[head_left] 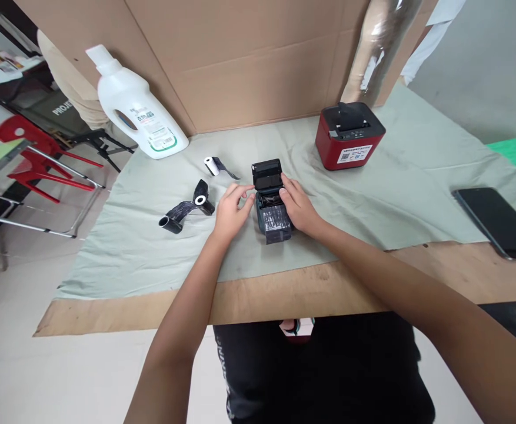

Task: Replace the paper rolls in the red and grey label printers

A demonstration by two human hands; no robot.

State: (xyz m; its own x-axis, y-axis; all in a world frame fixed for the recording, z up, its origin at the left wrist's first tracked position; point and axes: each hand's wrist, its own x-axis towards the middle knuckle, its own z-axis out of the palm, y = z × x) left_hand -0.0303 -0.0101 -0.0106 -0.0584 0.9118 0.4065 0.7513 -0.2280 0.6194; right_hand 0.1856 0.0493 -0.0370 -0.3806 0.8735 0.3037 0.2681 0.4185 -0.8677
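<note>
On the cloth in front of me lies a small dark portable printer (267, 187), its black lid tipped up at the back. A wrinkled black strip (277, 221) hangs from its front. My left hand (233, 209) is at the printer's left, index finger stretched to the lid's edge and thumb apart. My right hand (297, 203) grips the right side, with thumb and fingers on the body and lid. Left of the hands lie a black roll with a white core (201, 200), joined by black film to a dark tube (170, 224), and a small white roll (212, 165) with a black tail.
A red and black box-shaped device (350, 138) stands back right, and a phone (500, 221) lies at the right. A white detergent bottle (136, 106) leans against the cardboard wall (258, 65). The wooden table edge (284, 294) runs before my lap. A person stands behind, at left.
</note>
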